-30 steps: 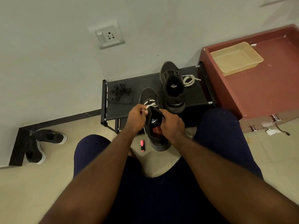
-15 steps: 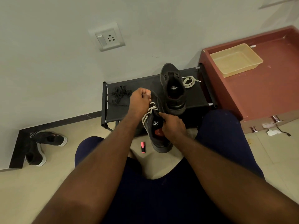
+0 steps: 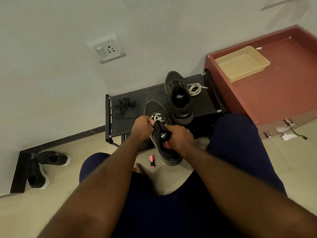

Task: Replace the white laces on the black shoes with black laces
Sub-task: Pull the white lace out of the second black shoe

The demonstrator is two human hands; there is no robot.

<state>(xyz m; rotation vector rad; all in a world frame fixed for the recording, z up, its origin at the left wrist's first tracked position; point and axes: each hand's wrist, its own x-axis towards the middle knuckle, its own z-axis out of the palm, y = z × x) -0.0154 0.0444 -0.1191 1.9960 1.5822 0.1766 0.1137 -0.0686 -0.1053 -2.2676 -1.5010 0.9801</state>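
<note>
2 black shoes are in play: the far shoe [image 3: 178, 98] stands on the black rack [image 3: 154, 93] with its eyelets bare and a loose white lace [image 3: 195, 89] coiled just beside it, while the near shoe [image 3: 152, 107] is held up in front of the rack, toe pointing away. The left hand [image 3: 142, 128] has its fingers curled tight, pinching a strand of the threaded white lace [image 3: 157, 118] just beside the eyelets. The right hand [image 3: 180, 136] grips the near shoe at the tongue and collar, forefinger stretched along the opening. By my reading the step in hand is unthreading shoe number 2, with only a few crossings near the toe left to undo. The next move calls for drawing the pinched strand clear of its eyelet while the right hand steadies the shoe, then working out the last crossings. The black laces [image 3: 125, 108] lie in a tangled heap on the rack's left part, near the left hand but apart from it, and would likely need untangling before any threading
</note>
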